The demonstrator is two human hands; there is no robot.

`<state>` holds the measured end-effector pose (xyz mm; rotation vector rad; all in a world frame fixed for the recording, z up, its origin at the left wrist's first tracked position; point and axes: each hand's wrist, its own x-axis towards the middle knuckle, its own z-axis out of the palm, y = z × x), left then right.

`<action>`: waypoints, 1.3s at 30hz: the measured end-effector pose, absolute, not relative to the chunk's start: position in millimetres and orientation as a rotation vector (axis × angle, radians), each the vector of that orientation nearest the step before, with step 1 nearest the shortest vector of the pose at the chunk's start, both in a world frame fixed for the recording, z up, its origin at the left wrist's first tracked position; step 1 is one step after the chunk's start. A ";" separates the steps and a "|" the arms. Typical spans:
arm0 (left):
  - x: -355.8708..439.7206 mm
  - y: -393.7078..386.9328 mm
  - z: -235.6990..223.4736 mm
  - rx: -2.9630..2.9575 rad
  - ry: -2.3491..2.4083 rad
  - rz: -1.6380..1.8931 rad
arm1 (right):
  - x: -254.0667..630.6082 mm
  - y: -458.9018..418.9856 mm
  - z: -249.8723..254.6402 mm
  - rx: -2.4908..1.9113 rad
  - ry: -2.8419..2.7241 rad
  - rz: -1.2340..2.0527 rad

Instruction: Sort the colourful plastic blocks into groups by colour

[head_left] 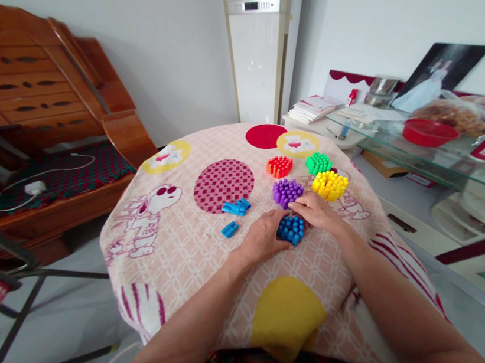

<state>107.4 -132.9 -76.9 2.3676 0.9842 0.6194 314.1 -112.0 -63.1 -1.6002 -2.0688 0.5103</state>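
A bunch of small blue plastic pegs [291,230] stands upright on the table, packed close together. My left hand [266,235] curves around its left side, fingers against the pegs. On the far right side of the same bunch, my right hand [315,210] presses with bent fingers, its thumb close to the purple pegs [287,193] just behind. Some fingertips are hidden by the bunch. To the left, loose blue pegs lie flat in a larger group [236,207] and a smaller group [230,229].
Upright bunches of red pegs [279,166], green pegs [318,162] and yellow pegs [329,185] stand farther back. A patterned cloth [185,224] covers the round table. At right is a glass shelf [379,134] with a red bowl [430,131]; a wooden bench [47,189] stands left.
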 end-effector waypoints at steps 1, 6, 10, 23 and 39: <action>108.0 -133.0 -77.6 2.378 0.992 0.609 | 314.0 -112.5 -62.6 -1.584 -2.074 0.527; 108.7 -133.2 -75.9 2.411 1.008 0.549 | 313.4 -114.9 -59.3 -1.533 -2.079 0.629; 111.0 -134.6 -75.8 2.414 1.005 0.566 | 312.4 -116.6 -56.9 -1.541 -2.070 0.690; 41.1 -100.5 -59.5 2.369 1.505 0.869 | 316.9 -115.3 -61.1 -1.612 -1.992 0.635; 27.0 -98.9 -53.0 2.104 1.425 0.700 | 318.5 -112.8 -63.2 -1.583 -2.055 0.586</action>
